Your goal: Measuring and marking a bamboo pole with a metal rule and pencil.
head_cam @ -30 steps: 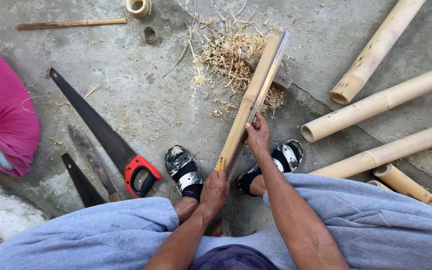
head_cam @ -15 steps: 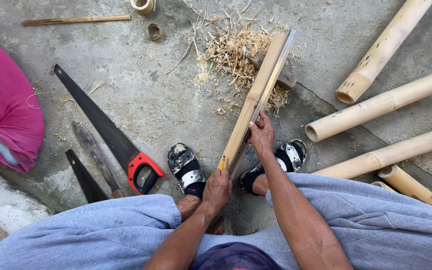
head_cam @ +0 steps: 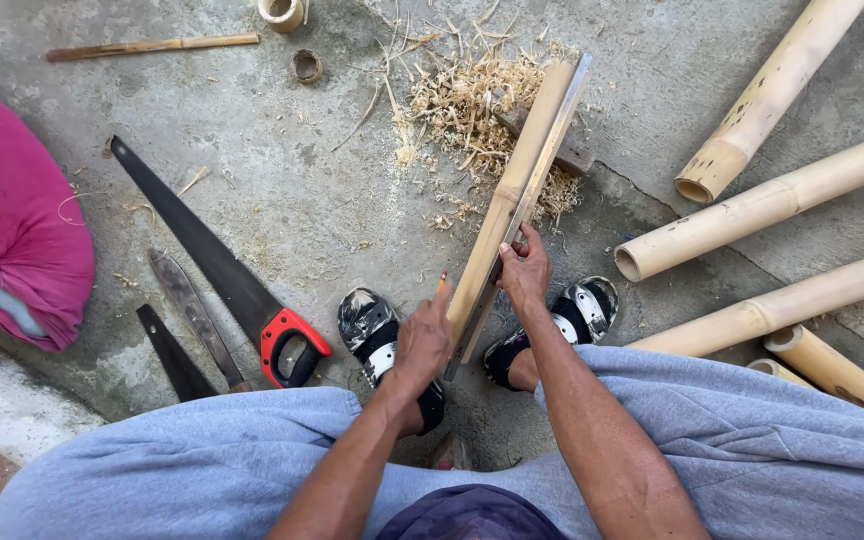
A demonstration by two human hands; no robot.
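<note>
Head view, looking straight down: the person squats, grey trousers across the bottom of the frame, black sandals on concrete at centre. A split bamboo slat runs diagonally from lower centre up to upper centre-right, with a long metal straightedge laid along its right edge. The right hand is closed narrow around slat and straightedge together, fingers wrapped over both. The left hand is pinched around a small pencil with an orange tip, poised just beside the slat's lower end. Risk as judged: grip sits low, far end of the straightedge rests free on a dark wood block amid shavings, so it could pivot or slide on smooth bamboo; the slat could also roll on loose curls. Feet sit close under the slat. Materials: slat pale yellow, flat-faced, fibrous; straightedge thin, grey, rigid; shavings dry, stringy, tan. Round bamboo poles, hollow, glossy tan with nodes, lie at right. Handsaw, black blade, red-black handle, lies centre-left beside two dark blades. Pink cloth bundle at far left, soft. Bamboo rings and a thin stick at top left. Concrete floor is rough, mottled grey, cracked
</note>
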